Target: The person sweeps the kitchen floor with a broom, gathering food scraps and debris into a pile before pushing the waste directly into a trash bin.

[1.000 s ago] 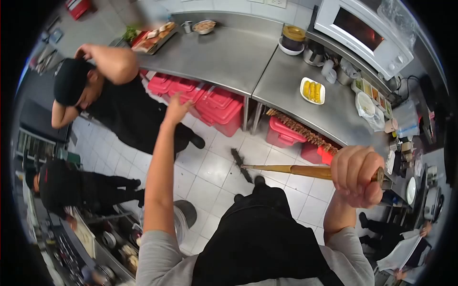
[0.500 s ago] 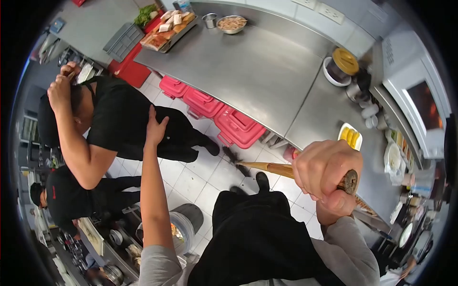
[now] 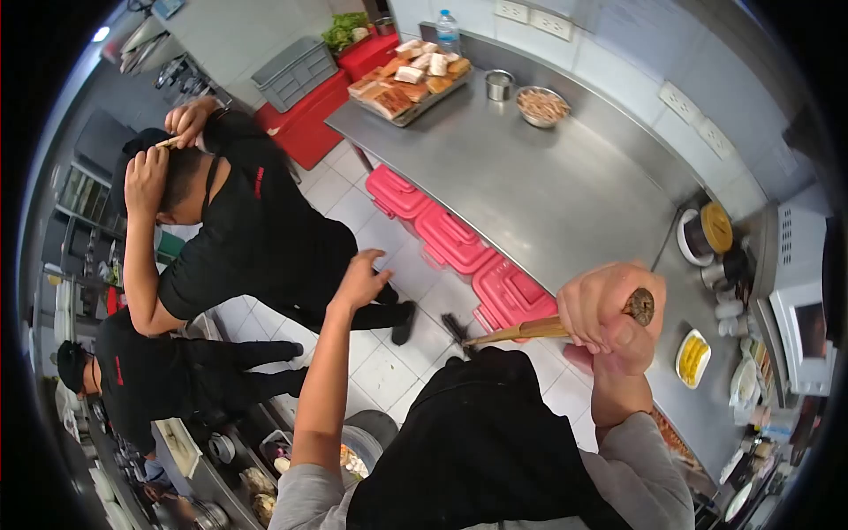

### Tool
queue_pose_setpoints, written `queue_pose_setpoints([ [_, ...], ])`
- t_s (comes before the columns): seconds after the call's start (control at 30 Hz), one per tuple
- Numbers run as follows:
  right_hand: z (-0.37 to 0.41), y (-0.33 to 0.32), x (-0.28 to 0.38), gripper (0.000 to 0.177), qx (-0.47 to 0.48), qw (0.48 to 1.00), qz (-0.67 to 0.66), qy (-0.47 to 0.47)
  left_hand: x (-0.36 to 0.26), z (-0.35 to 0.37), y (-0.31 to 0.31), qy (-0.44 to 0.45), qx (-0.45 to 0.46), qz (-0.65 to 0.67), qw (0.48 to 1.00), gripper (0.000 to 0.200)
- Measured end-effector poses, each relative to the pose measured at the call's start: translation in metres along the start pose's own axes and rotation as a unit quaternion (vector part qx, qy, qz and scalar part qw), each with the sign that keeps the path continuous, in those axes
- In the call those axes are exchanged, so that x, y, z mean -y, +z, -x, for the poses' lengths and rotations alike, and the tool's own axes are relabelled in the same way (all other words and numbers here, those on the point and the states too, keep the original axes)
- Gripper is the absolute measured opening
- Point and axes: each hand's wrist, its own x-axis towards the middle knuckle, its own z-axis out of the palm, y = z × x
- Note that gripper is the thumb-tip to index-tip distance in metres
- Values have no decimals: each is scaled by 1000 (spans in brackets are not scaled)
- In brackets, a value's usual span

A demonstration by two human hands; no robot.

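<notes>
My right hand (image 3: pixel 608 320) is wrapped round the upper end of a wooden broom handle (image 3: pixel 519 332), whose blunt tip sticks out above my thumb. The handle slants down to the dark bristles of the broom (image 3: pixel 456 329) on the tiled floor, close to my black apron (image 3: pixel 481 424). With fingers stretched out and thumb apart, my left hand (image 3: pixel 362 281) is held out in front, holding nothing. In this view it overlaps the dark clothing of a co-worker (image 3: pixel 256 238), who stands bent forward with both hands at the head.
Red lidded bins (image 3: pixel 455 237) stand under a steel table (image 3: pixel 530 168). On the table are a tray of meat pieces (image 3: pixel 411 79), a metal cup and a bowl (image 3: pixel 542 106). Another person (image 3: pixel 146 371) stands at lower left, near a waste bin (image 3: pixel 360 442).
My view has turned left. My left hand has come off the co-worker's back and swung right. The broom's bristles are nearer to my apron; the co-worker's hands remain at the head.
</notes>
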Motion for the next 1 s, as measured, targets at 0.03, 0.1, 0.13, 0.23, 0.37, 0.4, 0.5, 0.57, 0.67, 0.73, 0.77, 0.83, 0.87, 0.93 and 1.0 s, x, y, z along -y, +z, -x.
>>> queue_pose_setpoints([
  [0.03, -12, 4, -9, 40, 7, 1000, 3, 11, -16, -5, -12, -39, 76, 76, 993, 62],
  [0.1, -34, 14, -26, 38, 22, 999, -21, 14, -16, -13, -12, 6, 158, 95, 983, 68],
  [0.13, -44, 18, -35, 35, 26, 999, -41, 19, -31, -13, -17, 51, 208, 115, 970, 73],
  [0.23, -83, 28, -65, 34, 68, 996, -64, 5, -39, -16, 4, 161, 307, 179, 921, 91],
  [0.37, -144, 15, -112, 40, 146, 978, -148, 24, -44, -21, 41, 159, 253, 287, 910, 77],
  [0.4, -162, 14, -123, 41, 172, 973, -151, 22, -31, -30, 56, 142, 182, 254, 939, 58],
  [0.5, -224, 44, -160, 40, 282, 944, -170, 29, 1, -49, 46, 48, 51, 282, 957, 29],
  [0.57, -250, 71, -180, 39, 348, 918, -182, 42, 14, -52, 18, 44, -6, 293, 955, 27],
  [0.67, -288, 123, -197, 38, 417, 875, -233, 77, 20, -44, -18, 30, -90, 306, 947, 23],
  [0.73, -315, 149, -194, 38, 468, 842, -251, 98, 25, -41, -44, 24, -161, 296, 941, 19],
  [0.77, -334, 160, -192, 37, 496, 823, -270, 68, 31, -41, -62, 18, -169, 301, 938, 19],
  [0.83, -346, 185, -177, 31, 441, 868, -227, 21, 42, -41, -100, 99, -252, 319, 908, 16],
  [0.87, -345, 202, -166, 27, 366, 916, -165, -5, 47, -38, -122, 98, -256, 326, 905, 16],
  [0.93, -389, 239, -150, 29, 504, 851, -146, 15, 55, -32, -166, 72, -306, 280, 907, 16],
  [1.0, -395, 273, -144, 35, 571, 811, -130, 8, 58, -30, -195, 82, -326, 283, 898, 17],
])
